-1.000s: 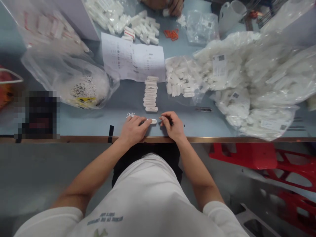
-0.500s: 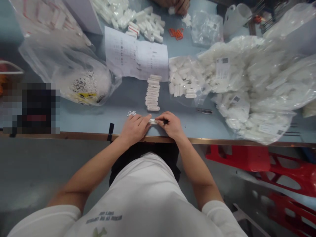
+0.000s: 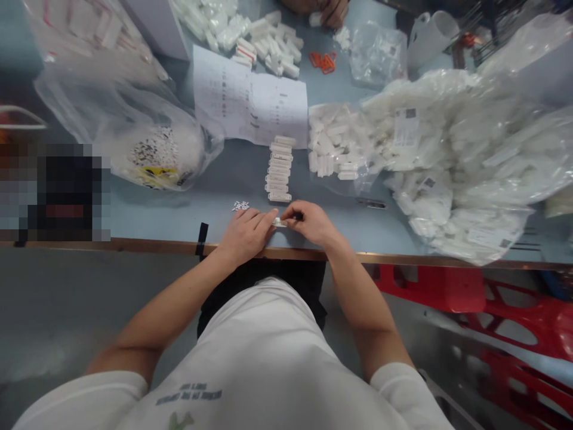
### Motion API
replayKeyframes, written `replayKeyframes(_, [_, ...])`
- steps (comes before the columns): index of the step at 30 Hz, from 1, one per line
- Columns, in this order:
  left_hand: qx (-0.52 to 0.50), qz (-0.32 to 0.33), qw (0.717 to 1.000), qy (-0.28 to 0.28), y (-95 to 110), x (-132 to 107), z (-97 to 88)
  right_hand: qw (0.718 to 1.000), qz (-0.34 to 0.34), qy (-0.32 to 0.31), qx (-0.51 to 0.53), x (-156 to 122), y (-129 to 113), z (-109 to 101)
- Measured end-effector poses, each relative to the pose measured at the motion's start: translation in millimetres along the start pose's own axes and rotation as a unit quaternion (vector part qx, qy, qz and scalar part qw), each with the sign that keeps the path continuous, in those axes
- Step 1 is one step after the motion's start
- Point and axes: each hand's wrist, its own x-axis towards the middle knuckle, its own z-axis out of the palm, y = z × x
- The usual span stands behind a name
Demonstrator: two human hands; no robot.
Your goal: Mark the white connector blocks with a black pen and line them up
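Note:
Near the front edge of the table, a small white plastic strip with a row of dark slots (image 3: 279,223) lies between my hands. My left hand (image 3: 249,232) holds its left end, fingers pressed together. At its right side, my right hand (image 3: 308,222) is closed in a pinch; whatever sits between those fingertips is too small to make out. Straight ahead, several similar white plastic strips (image 3: 278,178) lie stacked in a column. Beyond the fingers of my left hand is a little pile of tiny black-and-white pieces (image 3: 240,206).
Printed sheets (image 3: 250,98) lie behind the column. Bags of white parts (image 3: 340,140) crowd the right, by a small metal tool (image 3: 373,204). A bag of black-and-white pieces (image 3: 156,149) stands left. Another person's hand (image 3: 335,12) is at the far side, near orange clips (image 3: 323,62). Red stools (image 3: 443,286) stand below.
My right hand has shifted slightly at the strip, its wrist turning a little outward. My left hand keeps its hold. The whole view has moved slightly.

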Motion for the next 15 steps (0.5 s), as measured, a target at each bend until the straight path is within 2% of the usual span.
replayKeyframes(6, [0.012, 0.008, 1.000, 0.018, 1, 3, -2.1, 0.999, 0.033, -0.037, 0.013, 6, -4, -7])
replayKeyframes(12, [0.005, -0.002, 1.000, 0.013, 0, 2, 0.9, 0.999, 0.037, 0.008, 0.020, -1, -5, -11])
replayKeyframes(15, [0.012, 0.003, 1.000, 0.012, 0, 2, 1.0, 0.999, 0.041, 0.008, -0.003, -1, -5, -8])
